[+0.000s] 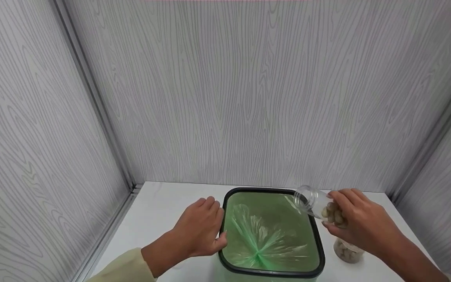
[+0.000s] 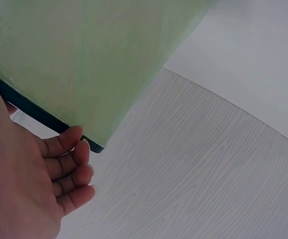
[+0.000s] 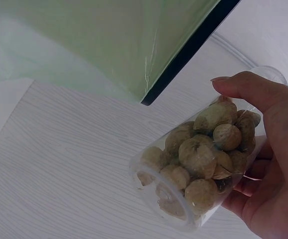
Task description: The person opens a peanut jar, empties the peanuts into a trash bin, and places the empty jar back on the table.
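Observation:
A green bin with a dark rim (image 1: pixel 274 274) stands on the table, lined with a thin green plastic bag (image 1: pixel 260 239) gathered in a knot-like bunch. On its left side, my left hand (image 1: pixel 200 227) holds the rim, with curled fingers (image 2: pixel 76 172) against the dark edge. My right hand (image 1: pixel 366 219) grips a clear jar (image 3: pixel 199 164) round its side. Lumpy tan pieces (image 3: pixel 199 157), looking like peanuts in shells, lie bunched toward its closed base. The jar tilts, its mouth end at the bin's right rim; no piece is seen outside it.
Behind my right wrist, a second small container (image 1: pixel 349 250) with similar pieces stands on the white table (image 1: pixel 170 207), partly hidden. Wood-grain panels (image 1: pixel 249 98) close in the back and both sides.

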Motion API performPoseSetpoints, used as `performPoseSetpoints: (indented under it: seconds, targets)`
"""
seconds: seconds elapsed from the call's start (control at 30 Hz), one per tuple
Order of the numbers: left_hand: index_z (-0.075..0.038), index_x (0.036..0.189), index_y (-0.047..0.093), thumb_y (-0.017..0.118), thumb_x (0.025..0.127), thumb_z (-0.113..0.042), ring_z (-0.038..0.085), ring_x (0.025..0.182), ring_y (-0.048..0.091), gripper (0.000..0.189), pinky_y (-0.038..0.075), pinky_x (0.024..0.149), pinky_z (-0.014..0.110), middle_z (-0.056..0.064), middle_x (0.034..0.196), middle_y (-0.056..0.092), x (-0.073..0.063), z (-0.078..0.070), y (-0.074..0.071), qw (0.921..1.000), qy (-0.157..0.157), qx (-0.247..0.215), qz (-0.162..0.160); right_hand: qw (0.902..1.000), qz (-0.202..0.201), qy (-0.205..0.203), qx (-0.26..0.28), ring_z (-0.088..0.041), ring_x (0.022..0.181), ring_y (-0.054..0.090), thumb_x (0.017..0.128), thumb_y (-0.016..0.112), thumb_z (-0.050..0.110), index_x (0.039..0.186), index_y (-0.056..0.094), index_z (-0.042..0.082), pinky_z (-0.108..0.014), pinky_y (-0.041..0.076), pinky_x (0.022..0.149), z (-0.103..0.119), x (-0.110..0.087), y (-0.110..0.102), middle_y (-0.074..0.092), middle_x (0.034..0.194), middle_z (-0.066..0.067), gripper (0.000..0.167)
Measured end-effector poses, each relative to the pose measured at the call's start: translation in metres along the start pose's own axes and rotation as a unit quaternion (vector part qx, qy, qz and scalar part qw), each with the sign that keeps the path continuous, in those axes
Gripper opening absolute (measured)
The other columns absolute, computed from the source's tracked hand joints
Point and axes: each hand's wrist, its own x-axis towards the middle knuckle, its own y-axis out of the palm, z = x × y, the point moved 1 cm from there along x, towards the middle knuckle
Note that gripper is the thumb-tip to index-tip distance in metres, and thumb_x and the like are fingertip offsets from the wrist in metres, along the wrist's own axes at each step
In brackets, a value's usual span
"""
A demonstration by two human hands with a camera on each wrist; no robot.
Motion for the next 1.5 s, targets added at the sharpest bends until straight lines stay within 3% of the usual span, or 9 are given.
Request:
performPoseSetpoints:
  seconds: [0.33, 0.6, 0.83, 1.5]
  targets:
    - [-0.012, 0.089, 0.057, 0.047, 0.093, -0.05, 0.02, 0.086, 0.047, 0.039, 0.046, 0.085, 0.033, 0.003, 0.087, 0.055, 0.001, -0.002, -0.002, 1.0, -0.001, 0.001, -0.008, 1.0, 0.006, -0.002, -0.002, -0.021, 0.091, 0.065, 0.059, 0.096, 0.027, 0.115, 0.068, 0.003, -0.037, 0.059, 0.064, -0.005, 0.005, 0.001, 0.07, 0.101, -0.007, 0.067]
    - [-0.012, 0.089, 0.058, 0.047, 0.093, -0.049, 0.02, 0.086, 0.048, 0.038, 0.047, 0.085, 0.033, 0.002, 0.088, 0.057, 0.0, -0.001, -0.002, 0.9999, -0.003, -0.001, -0.01, 0.9998, 0.0, -0.018, -0.005, -0.024, 0.091, 0.065, 0.058, 0.098, 0.023, 0.116, 0.066, 0.003, -0.038, 0.059, 0.063, -0.01, 0.009, 0.005, 0.069, 0.102, -0.008, 0.069]
    - [-0.014, 0.08, 0.051, 0.048, 0.091, -0.047, 0.019, 0.076, 0.036, 0.035, 0.039, 0.075, 0.03, 0.001, 0.077, 0.047, 0.001, -0.002, -0.003, 0.9999, 0.0, 0.008, -0.008, 0.9997, 0.001, -0.024, -0.008, -0.025, 0.093, 0.065, 0.056, 0.1, 0.021, 0.119, 0.066, 0.004, -0.039, 0.059, 0.066, -0.013, 0.01, 0.008, 0.07, 0.104, -0.007, 0.073]
    - [-0.013, 0.084, 0.054, 0.047, 0.093, -0.046, 0.019, 0.08, 0.041, 0.036, 0.043, 0.079, 0.031, 0.001, 0.081, 0.051, -0.002, -0.002, -0.001, 1.0, 0.001, 0.006, -0.007, 0.9989, 0.013, -0.038, -0.025, -0.029, 0.096, 0.064, 0.051, 0.103, 0.018, 0.12, 0.064, 0.009, -0.043, 0.059, 0.07, -0.014, 0.014, 0.015, 0.07, 0.107, -0.008, 0.08]
